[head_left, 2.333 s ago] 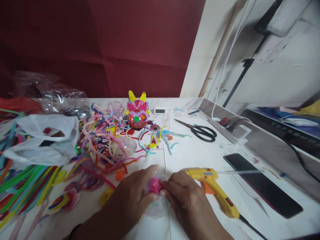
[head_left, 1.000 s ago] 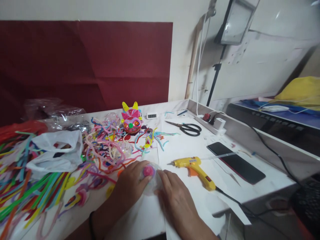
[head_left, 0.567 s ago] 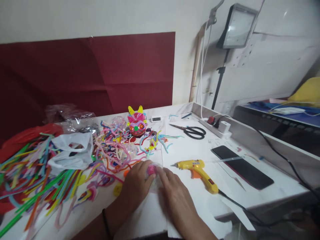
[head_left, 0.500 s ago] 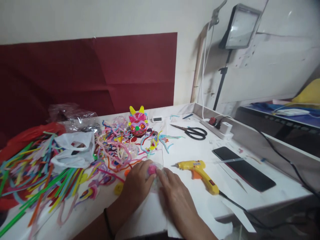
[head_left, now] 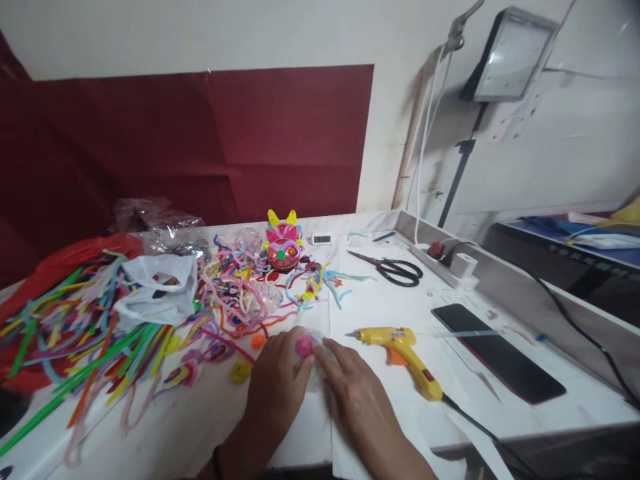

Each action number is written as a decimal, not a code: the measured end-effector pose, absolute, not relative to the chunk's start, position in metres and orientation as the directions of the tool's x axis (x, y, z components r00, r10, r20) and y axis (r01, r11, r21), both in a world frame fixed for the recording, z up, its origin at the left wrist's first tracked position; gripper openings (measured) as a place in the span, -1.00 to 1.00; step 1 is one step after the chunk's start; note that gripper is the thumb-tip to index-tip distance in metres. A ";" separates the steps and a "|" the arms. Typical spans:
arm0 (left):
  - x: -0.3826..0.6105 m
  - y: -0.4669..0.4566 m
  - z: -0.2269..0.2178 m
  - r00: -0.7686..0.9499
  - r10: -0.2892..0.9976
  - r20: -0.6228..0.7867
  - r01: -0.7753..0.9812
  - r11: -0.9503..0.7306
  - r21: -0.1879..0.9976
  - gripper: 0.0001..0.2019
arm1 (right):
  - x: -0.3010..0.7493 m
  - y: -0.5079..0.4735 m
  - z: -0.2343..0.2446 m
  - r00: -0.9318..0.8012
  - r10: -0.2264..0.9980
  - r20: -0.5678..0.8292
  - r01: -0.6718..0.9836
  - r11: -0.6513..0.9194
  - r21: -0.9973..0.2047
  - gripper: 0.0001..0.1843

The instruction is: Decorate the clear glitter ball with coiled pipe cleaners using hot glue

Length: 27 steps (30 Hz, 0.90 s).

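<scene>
Between both hands is a clear, rounded plastic ball (head_left: 317, 381) with a bright pink fuzzy piece (head_left: 304, 345) on its top. My left hand (head_left: 277, 380) wraps its left side, thumb pointing toward the pink piece. From the right, my right hand (head_left: 353, 380) closes on the ball, fingertips close to the pink piece. Much of the ball is hidden by my fingers. A yellow hot glue gun (head_left: 400, 347) lies on its side to the right of my right hand. Near my left hand are a yellow coil (head_left: 241, 371) and a small orange piece (head_left: 257, 341).
Pipe cleaners (head_left: 100, 347) and a white plastic bag (head_left: 157, 293) heap up at left. A decorated animal-face ball (head_left: 283, 247) stands at the back. Black-handled scissors (head_left: 395, 270), a phone (head_left: 500, 353), a power strip (head_left: 453, 267) and a small digital display (head_left: 321, 239) lie around.
The view has turned slightly left, so the tabletop things appear farther right. Both hands stay around the clear ball with only slight finger movement.
</scene>
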<state>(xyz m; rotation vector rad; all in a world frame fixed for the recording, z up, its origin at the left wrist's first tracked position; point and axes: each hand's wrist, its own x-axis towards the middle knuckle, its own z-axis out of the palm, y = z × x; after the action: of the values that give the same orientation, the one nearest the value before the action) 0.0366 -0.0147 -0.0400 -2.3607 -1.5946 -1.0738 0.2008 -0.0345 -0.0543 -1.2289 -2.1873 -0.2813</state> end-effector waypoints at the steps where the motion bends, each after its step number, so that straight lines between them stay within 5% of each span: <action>1: 0.037 -0.016 -0.041 0.201 0.778 0.595 0.841 -0.449 0.302 -0.72 | 0.201 -0.034 -0.055 -0.392 0.700 0.597 0.829 0.550 -0.100 -0.42; 11: 0.014 -0.007 -0.031 0.260 0.792 0.552 0.732 -0.535 0.422 -0.66 | 0.201 -0.042 -0.054 -0.419 0.712 0.563 0.825 0.558 -0.091 -0.36; 19: 0.011 -0.012 -0.029 0.232 0.805 0.546 0.667 -0.540 0.513 -0.58 | 0.176 -0.046 -0.068 -0.268 0.674 0.689 0.881 0.461 -0.109 -0.37; 27: 0.016 -0.032 -0.046 0.132 0.839 0.529 0.675 -0.466 0.572 -0.60 | 0.185 -0.043 -0.066 -0.341 0.622 0.705 0.872 0.489 -0.009 -0.58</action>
<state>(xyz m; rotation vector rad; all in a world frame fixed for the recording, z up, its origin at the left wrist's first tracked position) 0.0159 -0.0323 -0.0459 -2.5004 -1.7006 -1.4099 0.1850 -0.0435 -0.0658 -1.2252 -2.0831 -0.4937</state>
